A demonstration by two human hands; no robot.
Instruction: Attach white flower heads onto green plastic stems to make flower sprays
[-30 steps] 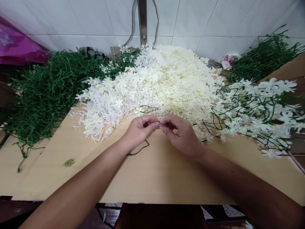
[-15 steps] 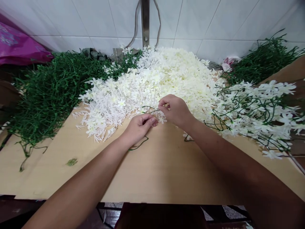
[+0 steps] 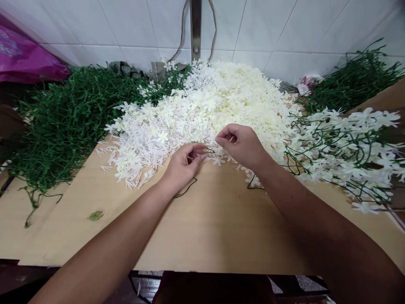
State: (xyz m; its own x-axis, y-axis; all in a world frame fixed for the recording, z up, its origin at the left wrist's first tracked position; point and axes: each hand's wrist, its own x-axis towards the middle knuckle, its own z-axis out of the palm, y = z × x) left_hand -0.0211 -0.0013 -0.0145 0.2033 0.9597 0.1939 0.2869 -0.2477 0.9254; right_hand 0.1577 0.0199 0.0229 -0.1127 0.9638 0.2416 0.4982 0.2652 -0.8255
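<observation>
Here at the centre of the frame, a slim green artificial stem loops out right by the left hand, against the near edge of the blossoms. The left fingers are curled, thumb and index slightly parted; whether they grip the stem, I can't tell. Just up and to the right, the right hand has thumb and index tips drawn together, maybe on something tiny, too small to call. Both hands hover close together, probably because pieces this fine need fingertip work.

Moving out: another green strand curves beside the left forearm. Behind the hands, loose white artificial blossoms heap up mid-frame, likely put there for an easy reach. Bare green stems fill the left; stems bearing white flowers lie at the right, seemingly kept apart by kind. More greenery sits upper right.

A leafy scrap rests lower left on the tan desk. Any writing? Only a pale pattern on the magenta plastic bag, upper left; nothing readable, no brand.
</observation>
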